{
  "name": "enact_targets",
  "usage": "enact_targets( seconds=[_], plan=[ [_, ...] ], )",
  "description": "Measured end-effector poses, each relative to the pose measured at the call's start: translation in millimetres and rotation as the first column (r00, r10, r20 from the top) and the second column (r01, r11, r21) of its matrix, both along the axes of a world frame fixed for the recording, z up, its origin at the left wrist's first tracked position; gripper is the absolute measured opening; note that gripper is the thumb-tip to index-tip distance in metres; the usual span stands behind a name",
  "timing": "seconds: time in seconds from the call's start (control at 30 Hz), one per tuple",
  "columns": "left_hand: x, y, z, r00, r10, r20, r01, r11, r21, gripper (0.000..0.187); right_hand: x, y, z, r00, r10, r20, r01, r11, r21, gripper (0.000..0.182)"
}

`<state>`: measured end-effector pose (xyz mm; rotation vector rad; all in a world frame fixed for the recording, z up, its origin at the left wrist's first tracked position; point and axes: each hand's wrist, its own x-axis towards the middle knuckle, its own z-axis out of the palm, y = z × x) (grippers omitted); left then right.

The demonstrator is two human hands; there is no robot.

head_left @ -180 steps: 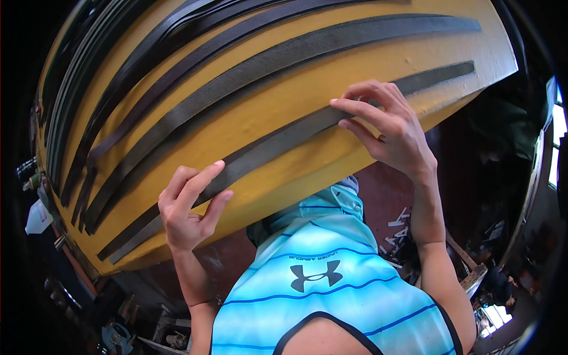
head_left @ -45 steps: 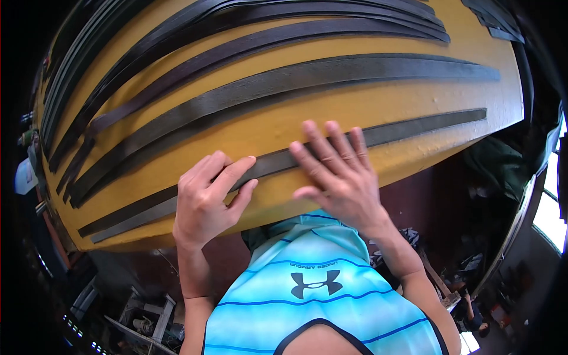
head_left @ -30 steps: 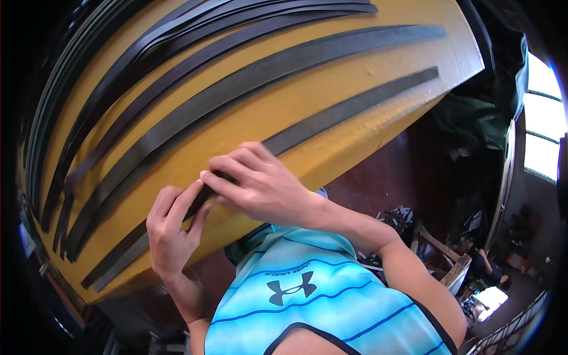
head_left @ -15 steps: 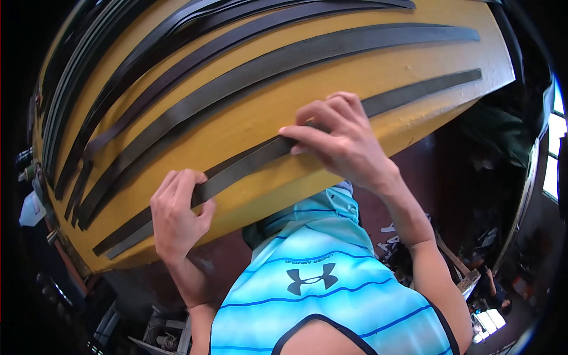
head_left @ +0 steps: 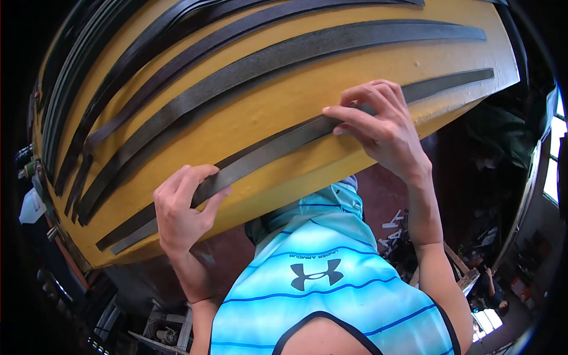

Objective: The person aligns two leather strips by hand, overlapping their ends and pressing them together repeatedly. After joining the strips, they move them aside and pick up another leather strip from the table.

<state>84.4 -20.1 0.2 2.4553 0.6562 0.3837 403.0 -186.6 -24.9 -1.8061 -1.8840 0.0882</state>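
Along the near edge of the yellow table lie dark strips, one partly over another. My left hand (head_left: 184, 207) pinches the upper grey strip (head_left: 266, 155) toward its left part, thumb on the near side and fingers on the far side. Farther right, my right hand (head_left: 381, 124) has its thumb and fingers closed around the same strip. Between my hands the grey strip runs slightly offset from a darker strip beneath it. Beyond them a wide dark strip (head_left: 254, 64) curves across the table.
More dark strips (head_left: 148, 83) lie on the yellow table (head_left: 272, 106) toward its far left. White pieces (head_left: 393, 228) are on the floor below. A wooden crate (head_left: 168, 331) stands at the lower left. Another person (head_left: 496, 296) is at the lower right.
My right hand has slid right along the strip, farther from my left hand. My left hand's thumb and fingers have shifted slightly on the strip.
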Motion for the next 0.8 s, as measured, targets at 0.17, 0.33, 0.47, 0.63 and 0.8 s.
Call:
enact_targets(
  seconds=[0.17,0.33,0.47,0.63,0.8],
  plan=[
    [10.6,-3.5,-6.9,0.993,-0.028,0.119,0.036,0.997,-0.071,0.042,10.7,-9.7,5.1,0.999,-0.034,0.033,0.036,0.997,-0.072,0.037],
    [8.3,-0.7,-20.7,0.982,-0.019,0.186,0.029,0.998,-0.052,0.044,-4.5,-4.8,10.1,0.987,-0.041,-0.154,0.027,0.995,-0.092,0.033],
    [8.2,-1.3,-20.0,0.977,-0.038,0.208,0.049,0.998,-0.050,0.044,-6.1,-3.3,3.5,0.989,-0.034,-0.142,0.027,0.999,-0.046,0.031],
    [8.8,-2.6,-23.5,0.975,-0.028,0.221,0.043,0.997,-0.065,0.042,-5.9,-1.4,1.7,0.992,-0.026,-0.120,0.023,0.999,-0.030,0.028],
    [8.6,-2.4,-23.0,0.974,-0.034,0.224,0.042,0.999,-0.030,0.042,-8.2,-0.6,1.3,0.994,0.003,-0.113,-0.002,1.000,0.005,0.028]
  ],
)
